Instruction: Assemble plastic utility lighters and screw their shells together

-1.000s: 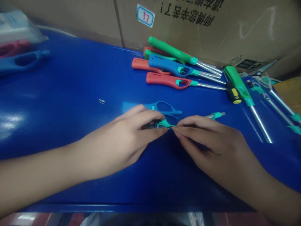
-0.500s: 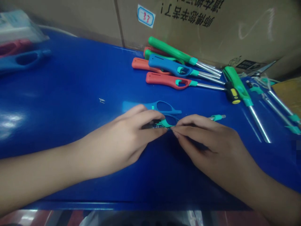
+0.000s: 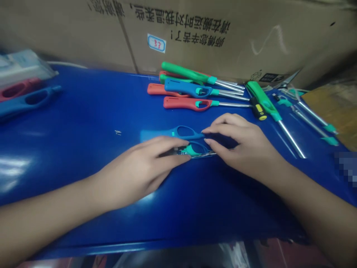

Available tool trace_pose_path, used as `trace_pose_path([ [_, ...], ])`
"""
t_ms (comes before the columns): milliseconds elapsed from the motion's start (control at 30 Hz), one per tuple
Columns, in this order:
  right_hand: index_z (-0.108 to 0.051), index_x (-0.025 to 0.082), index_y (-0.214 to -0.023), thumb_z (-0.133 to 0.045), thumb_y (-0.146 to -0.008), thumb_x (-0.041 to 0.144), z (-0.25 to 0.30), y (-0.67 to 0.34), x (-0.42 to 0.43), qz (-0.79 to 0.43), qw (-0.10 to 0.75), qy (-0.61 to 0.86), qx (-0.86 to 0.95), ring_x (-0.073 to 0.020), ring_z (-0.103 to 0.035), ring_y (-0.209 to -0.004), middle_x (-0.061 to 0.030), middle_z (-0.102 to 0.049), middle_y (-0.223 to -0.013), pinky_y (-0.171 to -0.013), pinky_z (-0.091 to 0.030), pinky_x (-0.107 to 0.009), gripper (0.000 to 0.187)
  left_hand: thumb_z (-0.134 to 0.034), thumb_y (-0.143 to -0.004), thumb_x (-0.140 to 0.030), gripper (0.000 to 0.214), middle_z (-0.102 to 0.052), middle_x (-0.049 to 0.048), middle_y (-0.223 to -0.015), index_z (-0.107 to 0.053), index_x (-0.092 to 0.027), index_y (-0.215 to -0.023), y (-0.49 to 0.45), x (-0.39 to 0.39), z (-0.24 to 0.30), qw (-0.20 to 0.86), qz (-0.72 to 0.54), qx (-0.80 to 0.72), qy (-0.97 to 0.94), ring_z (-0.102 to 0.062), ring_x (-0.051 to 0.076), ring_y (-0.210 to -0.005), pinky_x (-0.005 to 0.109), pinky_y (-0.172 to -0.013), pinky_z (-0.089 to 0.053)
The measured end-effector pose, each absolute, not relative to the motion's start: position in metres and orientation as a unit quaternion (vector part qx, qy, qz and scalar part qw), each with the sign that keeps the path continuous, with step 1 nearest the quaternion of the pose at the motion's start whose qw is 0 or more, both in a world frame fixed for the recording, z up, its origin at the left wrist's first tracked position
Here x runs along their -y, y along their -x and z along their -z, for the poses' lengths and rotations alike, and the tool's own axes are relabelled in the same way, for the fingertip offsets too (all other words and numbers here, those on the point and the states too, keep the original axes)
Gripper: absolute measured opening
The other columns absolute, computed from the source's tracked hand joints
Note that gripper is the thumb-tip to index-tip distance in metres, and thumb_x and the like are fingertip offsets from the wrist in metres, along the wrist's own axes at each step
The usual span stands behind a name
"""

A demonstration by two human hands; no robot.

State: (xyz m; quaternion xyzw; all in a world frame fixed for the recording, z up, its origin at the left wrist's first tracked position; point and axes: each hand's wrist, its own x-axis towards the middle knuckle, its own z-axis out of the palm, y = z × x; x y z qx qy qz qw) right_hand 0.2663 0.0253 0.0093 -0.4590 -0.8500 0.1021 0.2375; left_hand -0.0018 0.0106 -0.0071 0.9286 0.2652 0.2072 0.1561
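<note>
My left hand [image 3: 150,163] holds down an opened blue lighter half [image 3: 205,150] with a teal trigger [image 3: 192,150] and small inner parts, its handle end hidden under my fingers. A matching blue shell half [image 3: 156,134] with a finger loop lies just behind it on the table. At the narrow tip of that shell is my right hand [image 3: 240,143], thumb and fingers slightly apart around it; whether they touch it is hard to see. Below the right thumb, a metal rod shows at the front of the opened lighter.
Several long lighters [image 3: 186,103] lie behind my hands, beside a black-and-yellow screwdriver handle [image 3: 259,109]. A green lighter [image 3: 264,98] and metal tubes [image 3: 309,115] are at right. Tiny screws [image 3: 118,132] lie left. Blue and red shells [image 3: 30,98] sit far left. A cardboard box [image 3: 83,41] stands behind.
My right hand has left the front of the opened lighter and moved back to the other shell's tip, its pinch loosened. My left hand keeps its hold. The whole view has shifted.
</note>
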Motion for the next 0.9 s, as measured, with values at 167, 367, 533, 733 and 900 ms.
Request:
trace_pose_path([
  [167, -0.074, 0.021, -0.104, -0.071, -0.085, 0.016, -0.001, -0.27, -0.035, -0.154, 0.248, 0.471, 0.833, -0.023, -0.068, -0.095, -0.0068, -0.071, -0.103, -0.086, -0.055, -0.04, 0.02, -0.054, -0.101, -0.017, 0.028, -0.067, 0.0115, -0.132, -0.071, -0.017, -0.122, 0.005, -0.02, -0.013, 0.114, -0.252, -0.311, -0.909, -0.066, 0.022, -0.119, 0.034, -0.103, -0.053],
  [367, -0.075, 0.021, -0.095, -0.073, -0.084, 0.016, -0.001, -0.271, -0.037, -0.182, 0.249, 0.474, 0.825, -0.0219, -0.068, -0.095, -0.0064, -0.069, -0.102, -0.085, -0.054, -0.038, 0.013, -0.056, -0.098, -0.034, 0.032, -0.073, 0.0082, -0.119, -0.072, -0.021, -0.123, 0.024, -0.044, -0.027, 0.107, -0.145, -0.381, -0.907, -0.067, 0.027, -0.109, 0.042, -0.099, -0.053],
  [533, -0.074, 0.019, -0.094, -0.072, -0.085, 0.016, -0.001, -0.269, -0.037, -0.187, 0.241, 0.47, 0.828, -0.0216, -0.066, -0.096, -0.0068, -0.07, -0.101, -0.084, -0.052, -0.037, 0.01, -0.06, -0.094, -0.042, 0.034, -0.071, 0.0075, -0.116, -0.073, -0.022, -0.119, 0.031, -0.054, -0.024, 0.18, -0.111, -0.398, -0.893, -0.069, 0.023, -0.099, 0.038, -0.091, -0.054],
  [733, -0.071, 0.019, -0.09, -0.071, -0.084, 0.017, 0.0, -0.267, -0.037, -0.197, 0.237, 0.477, 0.823, -0.0193, -0.064, -0.087, -0.0061, -0.07, -0.097, -0.074, -0.051, -0.033, 0.006, -0.066, -0.088, -0.048, 0.039, -0.071, 0.0078, -0.112, -0.074, -0.021, -0.114, 0.029, -0.058, -0.022, 0.236, -0.119, -0.435, -0.861, -0.067, 0.024, -0.097, 0.039, -0.088, -0.054],
  [900, -0.069, 0.019, -0.089, -0.07, -0.084, 0.018, 0.0, -0.264, -0.037, -0.2, 0.24, 0.482, 0.819, -0.0176, -0.063, -0.083, -0.0056, -0.069, -0.095, -0.071, -0.05, -0.031, 0.005, -0.067, -0.086, -0.043, 0.034, -0.071, 0.007, -0.109, -0.073, -0.02, -0.109, 0.028, -0.058, -0.02, 0.242, -0.122, -0.444, -0.854, -0.066, 0.025, -0.099, 0.04, -0.091, -0.053],
])
